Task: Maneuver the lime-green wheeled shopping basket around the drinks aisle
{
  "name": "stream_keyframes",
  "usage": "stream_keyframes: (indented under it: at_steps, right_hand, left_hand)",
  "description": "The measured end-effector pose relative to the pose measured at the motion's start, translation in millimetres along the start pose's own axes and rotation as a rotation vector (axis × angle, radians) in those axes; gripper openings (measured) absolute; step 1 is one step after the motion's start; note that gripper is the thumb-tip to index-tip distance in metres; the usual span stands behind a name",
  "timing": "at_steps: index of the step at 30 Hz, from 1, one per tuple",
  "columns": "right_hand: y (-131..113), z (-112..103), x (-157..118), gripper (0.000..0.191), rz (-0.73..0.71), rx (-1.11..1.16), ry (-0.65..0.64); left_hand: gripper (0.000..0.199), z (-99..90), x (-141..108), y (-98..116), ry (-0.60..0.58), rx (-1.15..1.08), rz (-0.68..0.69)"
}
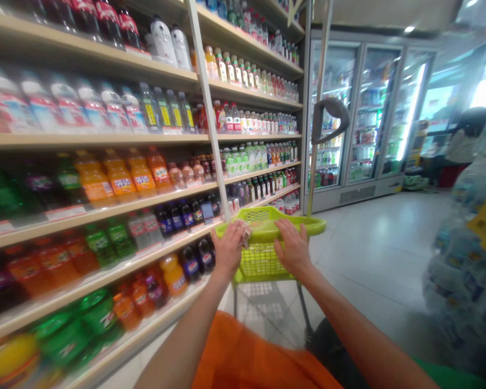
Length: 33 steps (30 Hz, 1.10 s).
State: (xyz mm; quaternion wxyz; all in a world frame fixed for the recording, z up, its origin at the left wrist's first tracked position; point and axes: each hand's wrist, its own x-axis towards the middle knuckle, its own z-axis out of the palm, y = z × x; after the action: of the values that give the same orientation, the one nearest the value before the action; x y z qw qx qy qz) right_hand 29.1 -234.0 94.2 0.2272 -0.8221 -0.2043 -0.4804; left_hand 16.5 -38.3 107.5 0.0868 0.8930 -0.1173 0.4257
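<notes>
A yellow-green plastic shopping basket cart (263, 262) stands in front of me, with its rim towards me. My left hand (230, 246) lies at the left part of the rim, with a crumpled pale cloth or tissue (245, 233) pressed at its fingers. On the right part of the rim rests my right hand (294, 246), its fingers spread and nothing visible in it. A grey looped handle (330, 121) on a tall pole rises behind the basket's right side.
Shelves (166, 136) of bottled drinks run along the left and ahead. Glass-door fridges (364, 119) stand at the back right. Plastic-wrapped bottle packs (461, 270) are stacked on the right. A person (465, 140) is at the far right. Tiled floor (372, 243) lies between.
</notes>
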Motion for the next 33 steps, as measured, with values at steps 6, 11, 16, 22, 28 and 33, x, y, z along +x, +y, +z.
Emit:
stream_keyframes:
  at_steps: [6,11,16,22,28,33]
  right_hand:
    - [2.7,3.5,-1.0,0.044,0.007,-0.096,-0.082]
    - [4.1,3.9,-2.5,0.042,0.004,-0.099,-0.07]
    - [3.8,4.8,-3.5,0.044,0.004,-0.099,-0.047]
    - [15.9,0.9,-1.6,0.047,0.045,-0.141,-0.045]
    - [16.1,1.9,-4.1,0.05,0.043,-0.131,-0.04]
    - [13.8,1.6,-4.8,0.05,0.03,-0.138,-0.036]
  left_hand:
    - [0.033,-1.9,-3.1,-11.0,0.03,0.037,0.059]
    - [0.035,-11.5,-8.1,-48.7,0.093,0.097,-0.095]
    - [0.034,-3.9,-8.5,-37.3,0.082,0.068,-0.054]
    - [0.033,-9.3,-7.1,-48.4,0.068,0.055,-0.127]
    - [0.032,3.0,0.8,-16.9,0.051,0.011,-0.046]
    - [0.033,11.3,5.4,12.2,0.012,-0.017,0.105]
